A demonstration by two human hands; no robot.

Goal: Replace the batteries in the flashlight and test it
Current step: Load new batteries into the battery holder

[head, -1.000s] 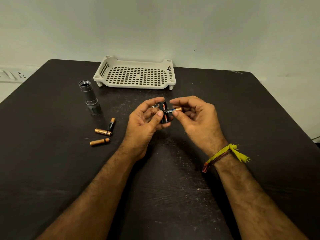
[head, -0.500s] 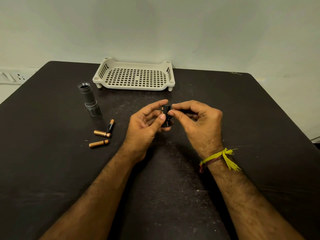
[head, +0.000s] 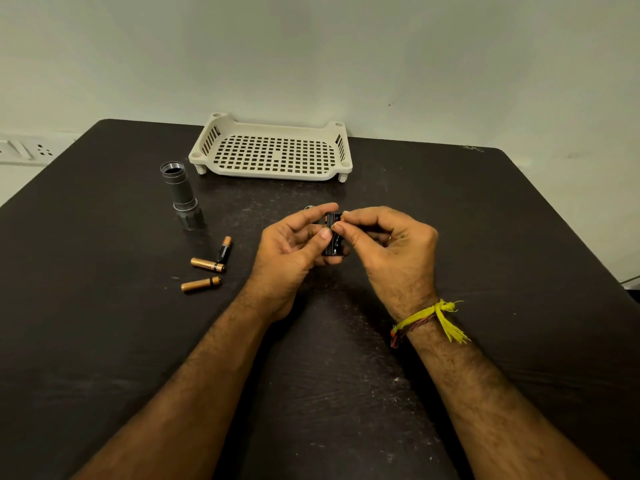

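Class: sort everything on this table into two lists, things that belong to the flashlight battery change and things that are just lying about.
Part of the job:
battery holder, gripped by left hand and right hand
flashlight body, standing open
three loose batteries

Just lying about:
empty perforated tray
wall sockets

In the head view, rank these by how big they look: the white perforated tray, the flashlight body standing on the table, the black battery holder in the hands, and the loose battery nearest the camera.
1. White tray
2. Flashlight body
3. and 4. Battery holder and nearest loose battery: not ranked, since both hands cover much of the holder.
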